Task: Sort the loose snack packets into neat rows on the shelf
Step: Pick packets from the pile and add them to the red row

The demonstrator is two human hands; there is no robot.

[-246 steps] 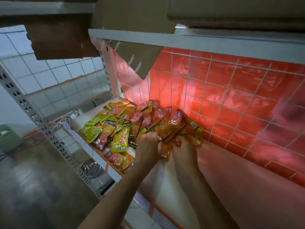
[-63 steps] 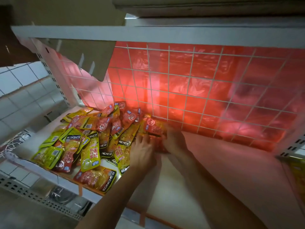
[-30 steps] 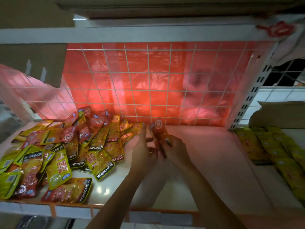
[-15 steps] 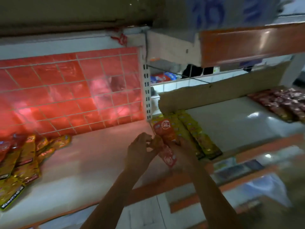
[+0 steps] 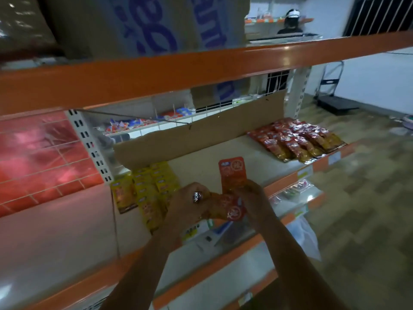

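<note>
We record the shelf (image 5: 212, 157), a pale board with an orange front edge. At its right end lie the red rows (image 5: 297, 142), each packet's long axis running front to back. At its left end the yellow rows (image 5: 154, 189) lie the same way. Over the front edge, just right of the yellow rows, the left hand (image 5: 190, 206) curls round a bunch of packets (image 5: 230, 210). The right hand (image 5: 254, 198) pinches a red packet (image 5: 232, 173) upright, its long axis pointing at the shelf's back. We judge the red rows to be the destination. They lie to the right of and behind the hands, well apart from them, with the right hand nearer.
</note>
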